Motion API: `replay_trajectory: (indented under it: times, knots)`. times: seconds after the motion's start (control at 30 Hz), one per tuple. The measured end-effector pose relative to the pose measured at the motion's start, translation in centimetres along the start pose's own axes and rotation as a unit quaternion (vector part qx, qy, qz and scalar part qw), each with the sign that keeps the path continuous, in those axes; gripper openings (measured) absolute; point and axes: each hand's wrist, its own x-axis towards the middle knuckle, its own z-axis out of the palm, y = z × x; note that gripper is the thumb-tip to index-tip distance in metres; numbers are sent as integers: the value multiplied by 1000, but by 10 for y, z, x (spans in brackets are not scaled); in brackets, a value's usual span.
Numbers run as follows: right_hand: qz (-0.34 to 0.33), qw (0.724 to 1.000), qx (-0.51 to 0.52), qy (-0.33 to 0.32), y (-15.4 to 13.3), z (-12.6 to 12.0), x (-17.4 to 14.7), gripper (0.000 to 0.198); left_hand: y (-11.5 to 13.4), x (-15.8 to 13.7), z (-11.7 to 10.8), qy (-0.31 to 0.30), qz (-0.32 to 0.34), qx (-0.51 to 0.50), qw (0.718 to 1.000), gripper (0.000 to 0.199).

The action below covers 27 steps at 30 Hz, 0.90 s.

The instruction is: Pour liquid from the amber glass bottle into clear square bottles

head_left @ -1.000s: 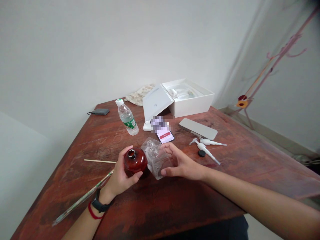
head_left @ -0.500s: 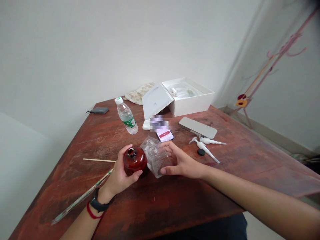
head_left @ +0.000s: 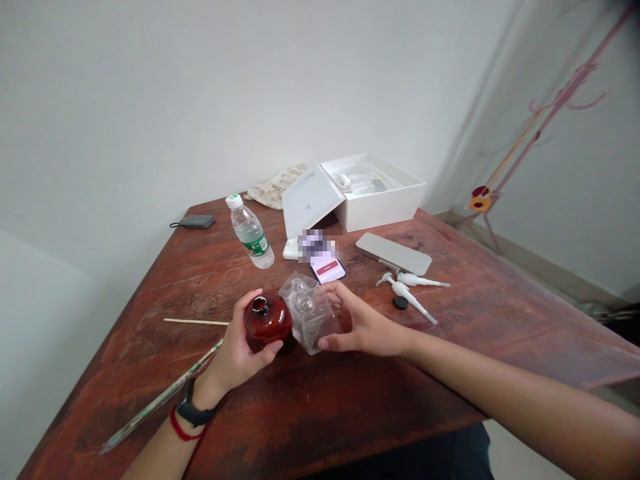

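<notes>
My left hand point(head_left: 240, 343) is wrapped round a squat, dark red-brown glass bottle point(head_left: 269, 320), its neck uncapped and pointing up. Fingers and thumb of my right hand point(head_left: 355, 323) curve round the far and near sides of a clear, angular bottle point(head_left: 314, 320). That clear bottle is right beside the red-brown one; whether the two touch I cannot tell. Beyond my right hand lie two white pump heads point(head_left: 406, 297) with tubes and a small black cap point(head_left: 401, 303).
A water bottle point(head_left: 253, 237) stands behind the hands, near a lit phone point(head_left: 329, 270). An open white box point(head_left: 383, 210) and a pale case point(head_left: 395, 253) are farther back. At the left lie a thin stick point(head_left: 195, 322) and wrapped chopsticks point(head_left: 160, 397) on the wooden table point(head_left: 310, 417).
The whole view has shifted very slightly, so everything sits a little further left. Both hands keep their places round the two bottles.
</notes>
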Motion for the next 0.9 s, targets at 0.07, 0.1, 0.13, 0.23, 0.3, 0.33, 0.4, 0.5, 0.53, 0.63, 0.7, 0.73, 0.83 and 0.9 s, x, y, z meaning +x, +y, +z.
replay_trajectory:
  times: [0.07, 0.1, 0.13, 0.23, 0.3, 0.33, 0.4, 0.5, 0.53, 0.63, 0.7, 0.73, 0.83, 0.9]
  knots:
    - [4, 999, -38, 8, -1, 0, -1, 72, -1, -1, 0, -1, -3, -1, 1000, 84]
    - [2, 998, -60, 12, -1, 1, -1, 74, -1, -1, 0, -2, -4, 0, 1000, 84]
    - [-2, 996, -82, 15, -2, 1, -1, 75, -2, -1, 0, -3, -4, 2, 1000, 84]
    - [-16, 991, -130, 18, -3, 4, -1, 80, 0, -1, -1, -3, 2, 18, 1000, 84]
    - [-2, 988, -152, 12, -4, 5, -2, 84, 3, 1, -2, -6, 3, 32, 999, 83]
    - [8, 985, -170, 10, -5, 5, -2, 87, 5, 2, -3, -9, 2, 37, 999, 83]
    - [18, 974, -226, 7, -7, 4, -3, 87, 8, 4, -4, -16, 1, 42, 999, 82]
    - [21, 955, -295, -17, -13, -2, -4, 83, 11, 4, -4, -19, 1, 42, 999, 81]
    - [24, 951, -306, -28, -14, -5, -3, 83, 11, 3, -4, -20, 0, 40, 999, 81]
    - [23, 944, -325, -44, -15, -16, 0, 84, 10, 1, -5, -25, -6, 30, 999, 82]
    - [8, 942, -333, -45, -12, -24, 3, 84, 10, 1, -6, -25, -2, 19, 999, 84]
    - [-1, 941, -337, -44, -10, -27, 4, 84, 10, 1, -6, -27, 3, 12, 1000, 86]
    - [-22, 933, -356, -41, -4, -36, 7, 87, 12, 4, -8, -37, 26, -11, 999, 91]
    - [-37, 928, -369, -39, -2, -40, 7, 89, 13, 7, -8, -37, 52, -20, 998, 95]
